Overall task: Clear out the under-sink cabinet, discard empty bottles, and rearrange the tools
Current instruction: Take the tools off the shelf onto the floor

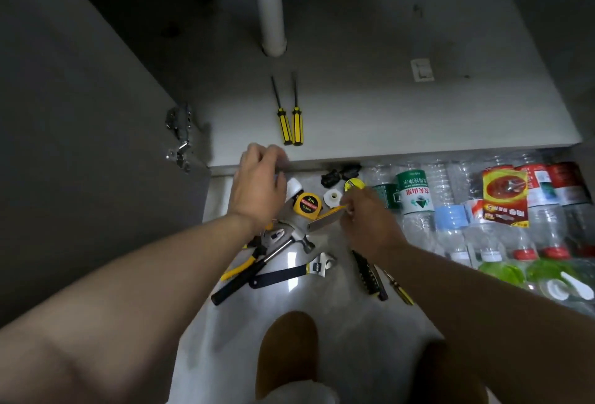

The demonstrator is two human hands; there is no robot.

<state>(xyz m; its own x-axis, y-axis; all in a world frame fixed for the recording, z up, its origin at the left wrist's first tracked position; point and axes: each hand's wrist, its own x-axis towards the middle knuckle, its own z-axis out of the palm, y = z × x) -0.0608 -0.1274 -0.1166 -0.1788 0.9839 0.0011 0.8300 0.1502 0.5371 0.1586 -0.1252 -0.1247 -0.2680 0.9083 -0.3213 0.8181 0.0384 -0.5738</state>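
The under-sink cabinet [386,120] is being seen open at 12 o'clock. Two yellow-and-black screwdrivers [283,128] are being kept on its floor, side by side, with their shafts pointed toward the white drain pipe [270,1].

On the tile at 3 o'clock, clear plastic bottles [413,197] are being kept in a crowded row on their sides. Their number cannot be told. Two at 4 o'clock are showing green inside.

At the centre, one tape measure [308,205], one hammer [299,239], one pair of pliers [244,266] and one adjustable wrench [318,266] are being left in a loose heap.

The left hand [260,184] is being held curled at the cabinet's front lip. It is blurred, so whether anything is gripped cannot be told.

A flat grey-and-yellow tool [325,218] is being pinched at one end by the right hand [367,220], just beside the tape measure.
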